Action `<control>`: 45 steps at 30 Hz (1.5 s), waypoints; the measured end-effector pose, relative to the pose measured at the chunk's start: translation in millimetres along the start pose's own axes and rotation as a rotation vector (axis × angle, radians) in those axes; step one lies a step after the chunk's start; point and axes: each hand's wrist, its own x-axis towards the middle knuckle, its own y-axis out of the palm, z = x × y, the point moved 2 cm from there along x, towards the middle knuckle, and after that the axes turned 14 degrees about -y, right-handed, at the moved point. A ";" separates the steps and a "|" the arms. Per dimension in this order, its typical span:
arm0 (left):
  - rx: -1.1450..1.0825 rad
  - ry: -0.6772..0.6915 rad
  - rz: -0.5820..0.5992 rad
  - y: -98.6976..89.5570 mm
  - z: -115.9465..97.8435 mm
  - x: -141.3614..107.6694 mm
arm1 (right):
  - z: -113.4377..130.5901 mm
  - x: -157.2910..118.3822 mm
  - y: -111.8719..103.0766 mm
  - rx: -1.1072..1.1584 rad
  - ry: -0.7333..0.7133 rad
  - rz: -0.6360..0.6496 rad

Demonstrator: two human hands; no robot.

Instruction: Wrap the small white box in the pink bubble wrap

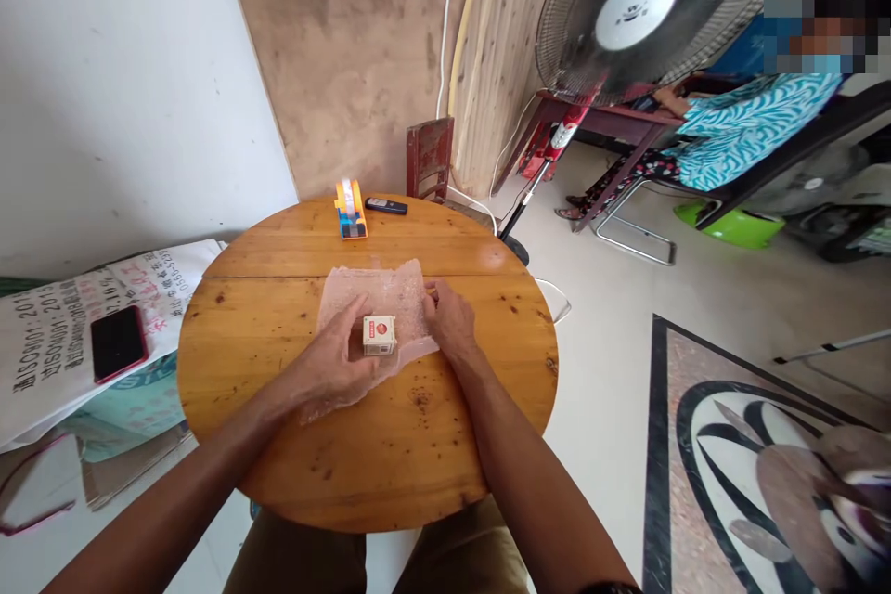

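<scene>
At frame centre, left hand [341,355] splays fingers beside small carton [380,334] on bubble wrap [398,290]; right hand [450,320] curls, grip unclear.

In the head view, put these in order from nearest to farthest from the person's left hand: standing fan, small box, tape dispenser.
1. Small box: just right of the left hand, on the bubble wrap.
2. Tape dispenser: toward the far side of the table.
3. Standing fan: beyond the table, to the right.

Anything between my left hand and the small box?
Nothing visible: the left hand curves beside the small box's left side, and the bubble wrap lies beneath the box, not between them.
</scene>
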 end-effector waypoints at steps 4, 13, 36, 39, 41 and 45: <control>0.122 0.027 -0.024 8.8 17.3 -0.5 | -3.5 2.7 -0.4 0.005 0.009 -0.020; 0.326 0.182 -0.032 10.7 16.0 5.5 | 56.1 -17.8 -39.0 0.383 -0.650 0.238; 0.703 0.189 -0.111 9.3 10.8 2.3 | -50.5 -23.7 -52.4 -0.089 -0.119 -0.029; 0.714 0.208 -0.116 9.5 8.6 1.4 | -48.7 -28.4 -57.5 -0.054 -0.142 -0.133; 0.707 0.214 -0.114 9.0 7.3 0.4 | -26.1 -35.9 -64.0 0.087 -0.257 -0.221; 0.707 0.195 -0.097 8.5 9.4 1.9 | 56.6 -55.8 -65.7 0.406 -0.751 -0.009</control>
